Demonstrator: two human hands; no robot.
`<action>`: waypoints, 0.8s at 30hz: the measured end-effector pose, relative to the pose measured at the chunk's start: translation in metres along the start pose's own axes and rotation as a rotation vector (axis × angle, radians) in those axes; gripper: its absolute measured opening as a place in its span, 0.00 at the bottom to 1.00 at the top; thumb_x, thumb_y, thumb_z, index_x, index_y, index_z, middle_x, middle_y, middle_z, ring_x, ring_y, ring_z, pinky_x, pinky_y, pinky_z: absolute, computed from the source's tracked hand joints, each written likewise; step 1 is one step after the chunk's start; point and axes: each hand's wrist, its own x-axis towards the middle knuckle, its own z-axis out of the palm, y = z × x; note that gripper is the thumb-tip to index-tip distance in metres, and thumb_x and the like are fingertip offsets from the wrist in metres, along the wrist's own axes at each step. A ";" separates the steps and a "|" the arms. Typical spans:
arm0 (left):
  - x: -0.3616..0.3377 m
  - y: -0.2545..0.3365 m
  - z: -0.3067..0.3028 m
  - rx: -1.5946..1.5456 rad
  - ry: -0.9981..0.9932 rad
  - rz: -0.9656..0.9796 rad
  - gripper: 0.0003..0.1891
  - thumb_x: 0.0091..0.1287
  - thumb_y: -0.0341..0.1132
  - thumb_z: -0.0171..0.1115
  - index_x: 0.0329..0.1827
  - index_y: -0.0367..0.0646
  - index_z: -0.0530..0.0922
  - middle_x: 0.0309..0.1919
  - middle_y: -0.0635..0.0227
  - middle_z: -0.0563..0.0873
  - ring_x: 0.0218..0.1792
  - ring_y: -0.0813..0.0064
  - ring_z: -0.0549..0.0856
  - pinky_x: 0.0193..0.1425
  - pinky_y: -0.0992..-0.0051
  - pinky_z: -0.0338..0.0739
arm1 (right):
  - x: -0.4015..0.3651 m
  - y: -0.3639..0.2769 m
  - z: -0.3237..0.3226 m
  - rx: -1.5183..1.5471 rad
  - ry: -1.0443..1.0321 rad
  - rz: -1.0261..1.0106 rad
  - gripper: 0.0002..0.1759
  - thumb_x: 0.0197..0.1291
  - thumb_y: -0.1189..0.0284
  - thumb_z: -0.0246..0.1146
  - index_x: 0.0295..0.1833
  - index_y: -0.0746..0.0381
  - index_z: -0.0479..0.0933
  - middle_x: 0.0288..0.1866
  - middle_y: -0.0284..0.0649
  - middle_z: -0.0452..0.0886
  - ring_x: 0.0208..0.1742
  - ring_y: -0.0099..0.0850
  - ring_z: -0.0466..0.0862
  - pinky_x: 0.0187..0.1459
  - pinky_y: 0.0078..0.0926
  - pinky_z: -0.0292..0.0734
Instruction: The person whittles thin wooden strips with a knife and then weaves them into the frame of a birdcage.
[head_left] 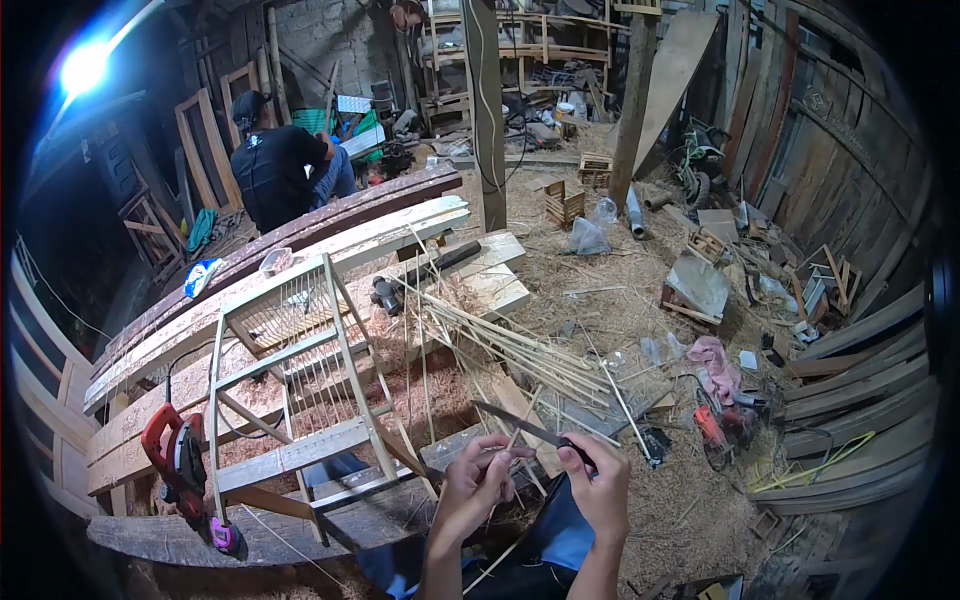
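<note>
My right hand (597, 487) is closed around the dark handle of a knife (522, 424), its long blade pointing up and to the left. Close beside it, my left hand (472, 492) pinches a thin wooden stick (514, 438), which crosses near the blade. Just left of my hands, a wooden frame (292, 445) with rows of thin upright rods stands on the bench. Ahead of the hands, a pile of long thin strips (530, 352) fans out over the boards. A hammer (386, 296) with a dark handle lies behind the frame.
A red power tool (178, 460) and a purple tape measure (224, 536) sit left of the frame. Long planks (160, 345) span the bench. A red corded tool (711, 427) lies on the shaving-covered floor at right. Another person (280, 165) sits beyond the planks.
</note>
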 end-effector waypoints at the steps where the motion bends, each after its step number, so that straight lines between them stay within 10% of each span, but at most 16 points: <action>1: 0.000 0.002 0.001 -0.005 0.010 -0.029 0.13 0.82 0.34 0.54 0.61 0.35 0.71 0.50 0.54 0.90 0.24 0.84 0.76 0.31 0.81 0.74 | 0.000 -0.001 -0.001 -0.005 -0.032 0.009 0.18 0.67 0.59 0.70 0.47 0.64 0.86 0.34 0.45 0.85 0.33 0.44 0.85 0.35 0.36 0.77; 11: -0.002 -0.012 0.004 0.031 0.008 -0.054 0.10 0.83 0.35 0.53 0.53 0.35 0.74 0.32 0.68 0.83 0.22 0.86 0.72 0.25 0.82 0.65 | -0.001 -0.001 0.002 -0.016 -0.119 -0.086 0.17 0.62 0.60 0.73 0.43 0.64 0.85 0.37 0.45 0.87 0.38 0.44 0.86 0.40 0.39 0.79; 24: -0.003 -0.028 0.008 0.056 0.114 -0.124 0.11 0.84 0.36 0.51 0.57 0.36 0.73 0.33 0.73 0.80 0.28 0.90 0.72 0.28 0.84 0.66 | -0.003 -0.007 0.011 0.008 -0.184 -0.103 0.20 0.65 0.59 0.70 0.44 0.68 0.80 0.40 0.49 0.86 0.44 0.51 0.85 0.47 0.43 0.78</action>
